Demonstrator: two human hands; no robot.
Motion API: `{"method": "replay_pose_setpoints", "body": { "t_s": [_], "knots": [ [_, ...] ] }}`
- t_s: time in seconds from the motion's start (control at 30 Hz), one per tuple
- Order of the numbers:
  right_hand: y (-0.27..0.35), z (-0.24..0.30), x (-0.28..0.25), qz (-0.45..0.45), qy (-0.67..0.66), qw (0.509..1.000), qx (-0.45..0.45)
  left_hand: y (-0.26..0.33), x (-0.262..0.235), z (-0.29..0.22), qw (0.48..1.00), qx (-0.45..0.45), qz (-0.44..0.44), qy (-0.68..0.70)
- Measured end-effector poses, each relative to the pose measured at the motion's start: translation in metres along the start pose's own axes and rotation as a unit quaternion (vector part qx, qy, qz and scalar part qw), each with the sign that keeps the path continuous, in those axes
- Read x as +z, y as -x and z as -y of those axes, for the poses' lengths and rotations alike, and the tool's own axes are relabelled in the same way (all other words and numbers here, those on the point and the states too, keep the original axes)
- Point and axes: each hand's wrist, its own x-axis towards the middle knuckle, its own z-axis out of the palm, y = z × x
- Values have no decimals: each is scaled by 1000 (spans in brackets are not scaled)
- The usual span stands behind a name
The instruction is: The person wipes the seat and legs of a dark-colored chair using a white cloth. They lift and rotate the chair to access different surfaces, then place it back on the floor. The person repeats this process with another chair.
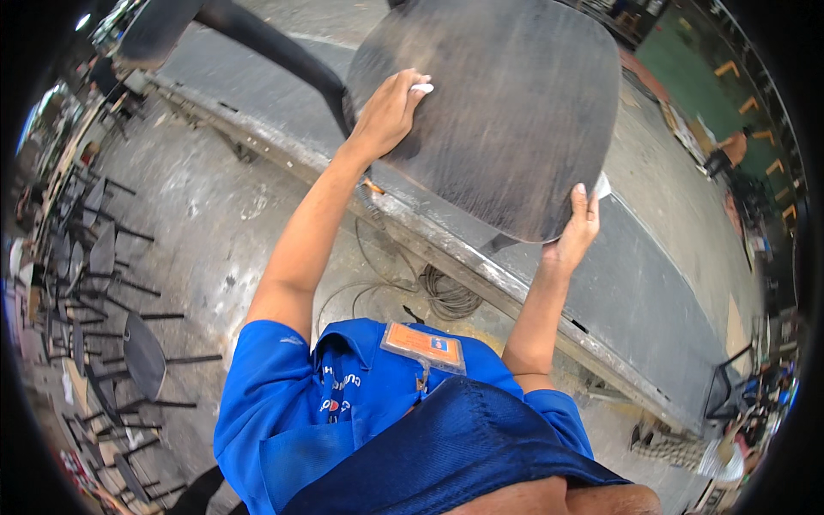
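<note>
Open across the middle of the dark seat [506, 112], with the left hand [390, 116] in the way at its left side and the right hand [581, 227] at its lower right edge. Blocked at upper left by a thick dark bar [276, 47]. Passable over the counter [644, 292] to the right of the right hand, as far as a black frame [728, 382] near its end. Cluttered below by coiled cable [451, 293] on the floor [249, 215].
</note>
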Motion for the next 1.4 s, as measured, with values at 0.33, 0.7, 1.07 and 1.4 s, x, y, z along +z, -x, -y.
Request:
{"method": "replay_pose_setpoints", "body": {
  "t_s": [0.33, 0.7, 1.07, 1.4],
  "knots": [
    [51, -5, 0, -20, 82, 996, -41, -67, 27, 23, 993, 112, 17, 12],
    [83, -14, 1, -46, 131, 989, -58, -185, 85, -25, 974, 221, -33, 26],
    [68, -12, 13, -35, 147, 986, -74, -205, 120, -41, 980, 171, -84, 57],
    [59, -14, 20, -36, 154, 985, -67, -217, 132, -32, 962, 215, -160, -53]
  ]
}}
